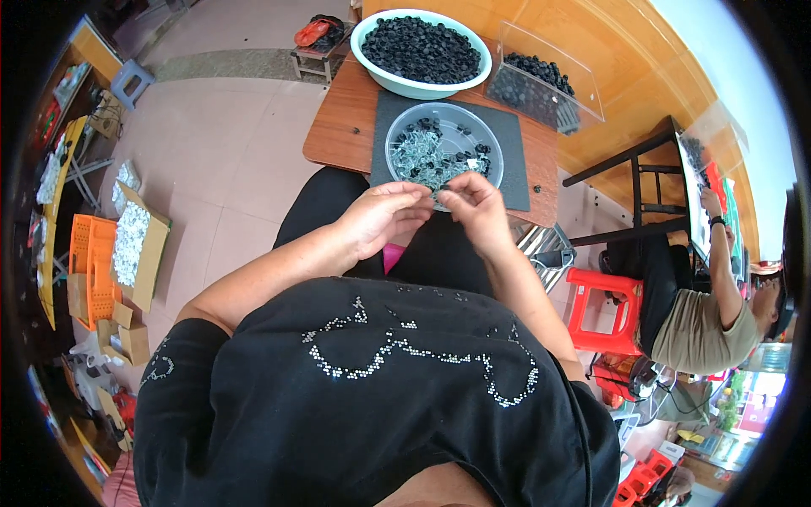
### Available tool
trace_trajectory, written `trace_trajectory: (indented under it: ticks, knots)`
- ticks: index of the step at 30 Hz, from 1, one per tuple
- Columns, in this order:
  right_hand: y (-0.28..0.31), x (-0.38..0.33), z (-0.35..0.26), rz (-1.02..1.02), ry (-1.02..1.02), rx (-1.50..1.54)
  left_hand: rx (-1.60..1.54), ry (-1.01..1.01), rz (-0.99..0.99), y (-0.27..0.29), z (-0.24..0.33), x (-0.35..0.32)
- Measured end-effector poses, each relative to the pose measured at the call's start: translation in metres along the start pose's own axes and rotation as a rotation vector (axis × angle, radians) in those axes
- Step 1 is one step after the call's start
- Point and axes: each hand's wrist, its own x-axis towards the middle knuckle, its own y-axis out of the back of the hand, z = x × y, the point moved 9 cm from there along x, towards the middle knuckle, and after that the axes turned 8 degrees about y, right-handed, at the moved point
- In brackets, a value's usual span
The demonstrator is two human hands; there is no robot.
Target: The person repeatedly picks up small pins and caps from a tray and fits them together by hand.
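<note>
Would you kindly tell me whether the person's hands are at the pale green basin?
No, the left hand and the right hand are at the near edge of the clear bowl.

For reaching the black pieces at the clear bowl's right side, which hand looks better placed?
Probably the right hand: by the near edge of the bowl, closer to those black pieces than the left hand.

Black parts [418,49] on a brown bench [334,139]
The far basin [405,87] is pale mint; nearer, a clear bowl [452,127] holds pale greenish bits [414,154] over a dark grey mat [515,165]; near, a black shirt [338,422] bears silvery dotted curves.
</note>
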Motion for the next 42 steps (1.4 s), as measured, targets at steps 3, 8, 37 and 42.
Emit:
trace_trajectory:
  ticks: [3, 8, 37, 42]
  knots:
    - [0.031, 0.015, 0.022, 0.045, -0.221, 0.114, 0.065, 0.04, 0.099, 0.017, 0.002, -0.004]
    - [0.115, 0.105, -0.039, 0.352, -0.012, 0.275, 0.076, 0.079, 0.165, 0.032, -0.001, 0.001]
    - [-0.02, 0.01, 0.002, -0.078, 0.129, -0.481, 0.091, 0.069, 0.122, 0.039, -0.008, 0.041]
    - [-0.015, 0.008, 0.021, -0.01, 0.057, -0.136, -0.026, 0.099, 0.077, 0.035, -0.009, 0.036]
